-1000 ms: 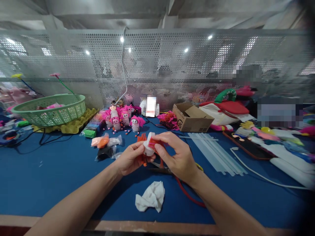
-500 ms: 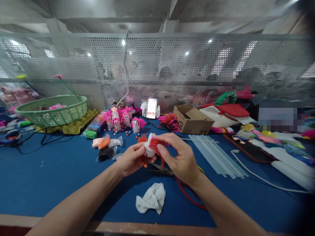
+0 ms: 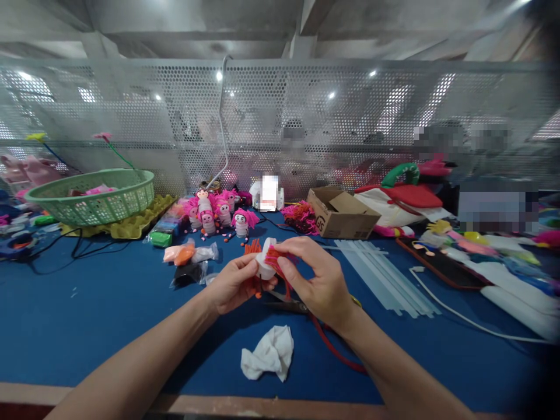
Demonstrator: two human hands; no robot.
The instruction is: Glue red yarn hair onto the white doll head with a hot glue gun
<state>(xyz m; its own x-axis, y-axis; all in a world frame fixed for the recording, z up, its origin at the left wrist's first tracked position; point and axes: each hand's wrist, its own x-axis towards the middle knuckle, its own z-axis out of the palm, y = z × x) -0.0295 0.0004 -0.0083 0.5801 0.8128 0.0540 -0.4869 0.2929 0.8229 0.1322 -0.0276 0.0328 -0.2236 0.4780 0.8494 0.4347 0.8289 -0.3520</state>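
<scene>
White doll body (image 3: 266, 269), small, held up over the blue tabletop (image 3: 131, 326) at mid-view. Likely very light; shell looks hard and smooth, so maybe a bit slippery. Best hold: round its sides. Pink-and-orange yarn (image 3: 272, 256) at its 2 o'clock looks soft and floppy; loose strands probably splay, so take them as a bunch close to the body. Orange-tipped dark cord (image 3: 259, 291) dangles at 6 o'clock, likely easy to snag.

Left hand (image 3: 234, 284) pinches the body, thumb against fingers; right hand (image 3: 318, 279) pinches the yarn, thumb and index together, other fingers curled.

Outward from the body: scissors (image 3: 292, 305) at 4–5 o'clock, partly under the right hand; crumpled white tissue (image 3: 269, 354) at 6; bagged orange clay (image 3: 184, 252) at 9; pink-haired dolls (image 3: 241, 220) at 10–11; yarn pile (image 3: 303, 214) at 1–2; cardboard box (image 3: 350, 221) at 2; translucent rods (image 3: 380, 277), maybe glue sticks, at 3.
</scene>
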